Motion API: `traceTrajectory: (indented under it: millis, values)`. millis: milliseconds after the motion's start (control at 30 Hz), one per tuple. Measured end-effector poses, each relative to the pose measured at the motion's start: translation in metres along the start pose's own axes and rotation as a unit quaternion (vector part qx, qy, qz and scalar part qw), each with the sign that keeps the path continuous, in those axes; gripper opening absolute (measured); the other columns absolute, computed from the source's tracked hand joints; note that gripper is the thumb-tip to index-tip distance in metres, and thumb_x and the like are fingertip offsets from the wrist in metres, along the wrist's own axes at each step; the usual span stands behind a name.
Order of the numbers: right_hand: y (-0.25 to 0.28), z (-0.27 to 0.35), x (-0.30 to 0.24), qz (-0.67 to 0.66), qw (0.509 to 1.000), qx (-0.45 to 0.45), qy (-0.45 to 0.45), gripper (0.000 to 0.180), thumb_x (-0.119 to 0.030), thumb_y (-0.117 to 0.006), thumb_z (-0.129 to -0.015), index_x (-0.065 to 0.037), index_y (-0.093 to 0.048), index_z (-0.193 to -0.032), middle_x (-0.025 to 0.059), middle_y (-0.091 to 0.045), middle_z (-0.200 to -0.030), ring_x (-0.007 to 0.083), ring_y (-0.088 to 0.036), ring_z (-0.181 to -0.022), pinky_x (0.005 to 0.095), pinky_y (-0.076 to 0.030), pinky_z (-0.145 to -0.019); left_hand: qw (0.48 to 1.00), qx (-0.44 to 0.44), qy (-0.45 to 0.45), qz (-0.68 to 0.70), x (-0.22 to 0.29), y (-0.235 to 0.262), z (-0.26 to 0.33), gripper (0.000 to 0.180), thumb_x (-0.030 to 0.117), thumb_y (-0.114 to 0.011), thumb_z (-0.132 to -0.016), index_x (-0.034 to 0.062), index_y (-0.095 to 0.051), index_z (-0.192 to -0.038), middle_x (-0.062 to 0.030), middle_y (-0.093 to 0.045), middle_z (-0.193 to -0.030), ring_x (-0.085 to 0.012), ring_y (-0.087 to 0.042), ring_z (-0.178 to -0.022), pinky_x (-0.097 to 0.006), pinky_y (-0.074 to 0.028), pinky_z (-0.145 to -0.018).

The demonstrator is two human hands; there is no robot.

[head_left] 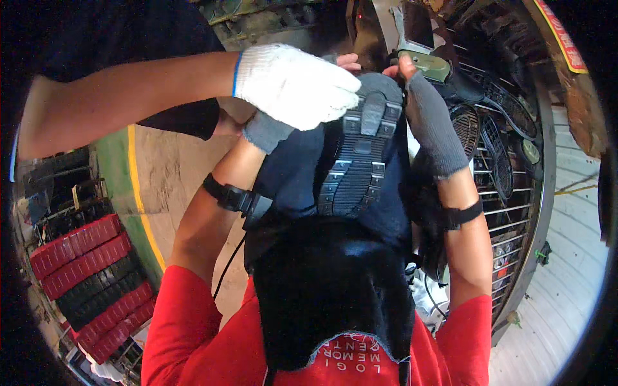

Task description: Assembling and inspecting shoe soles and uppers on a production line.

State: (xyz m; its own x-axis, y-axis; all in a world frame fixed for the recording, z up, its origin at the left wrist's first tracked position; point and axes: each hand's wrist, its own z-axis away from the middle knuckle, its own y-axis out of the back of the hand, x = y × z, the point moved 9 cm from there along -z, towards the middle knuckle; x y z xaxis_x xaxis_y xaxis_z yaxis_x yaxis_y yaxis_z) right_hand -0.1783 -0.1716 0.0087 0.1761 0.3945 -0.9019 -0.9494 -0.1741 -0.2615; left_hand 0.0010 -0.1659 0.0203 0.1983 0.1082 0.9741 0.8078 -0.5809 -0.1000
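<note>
A dark shoe sole (358, 177) lies tread up over my lap, with ribbed grooves and blocky lugs along its edges. At its far right side is my right hand (432, 119) in a grey fingerless glove, thumb and fingers curled in; what they close on is hidden. My left hand (267, 132), also in a grey glove, reaches forward on the left. Most of it is covered by a co-worker's white-gloved hand (296, 87), which lies across it beside the sole's far end. Bare fingertips show just beyond the white glove; my left hand's grip cannot be made out.
A metal rack (508, 225) on the right carries several dark soles (496, 161) and an olive-green piece (430, 66). Red and black stacked pieces (96, 276) stand at the lower left. The co-worker's forearm (141, 90) crosses from the left. A black apron (328, 276) covers my front.
</note>
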Motion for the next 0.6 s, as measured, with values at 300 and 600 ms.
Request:
traceTrajectory:
  millis: [300, 600]
  values:
    - [-0.015, 0.040, -0.046, 0.080, 0.990, -0.101, 0.060, 0.057, -0.053, -0.054, -0.104, -0.001, -0.071, -0.118, 0.0079, -0.072, -0.121, 0.0150, -0.068, -0.101, 0.0301, -0.054, -0.092, 0.986, 0.148, 0.048, -0.059, 0.042, -0.049, 0.072, 0.087, 0.035, -0.080, -0.087, 0.0018, -0.040, -0.156, -0.0210, -0.044, -0.157, -0.0371, -0.045, -0.145, -0.049, -0.044, -0.115]
    - [0.033, 0.128, -0.046, -0.121, 0.980, -0.093, 0.130, 0.058, -0.054, -0.055, -0.099, 0.002, -0.072, -0.101, 0.0202, -0.055, -0.148, 0.0324, -0.057, -0.130, 0.0427, -0.045, -0.112, 0.934, -0.061, 0.250, -0.249, -0.008, -0.133, 0.136, 0.132, 0.054, -0.090, -0.069, -0.0109, -0.019, -0.159, -0.0367, -0.032, -0.159, -0.0442, -0.034, -0.151, -0.043, -0.029, -0.125]
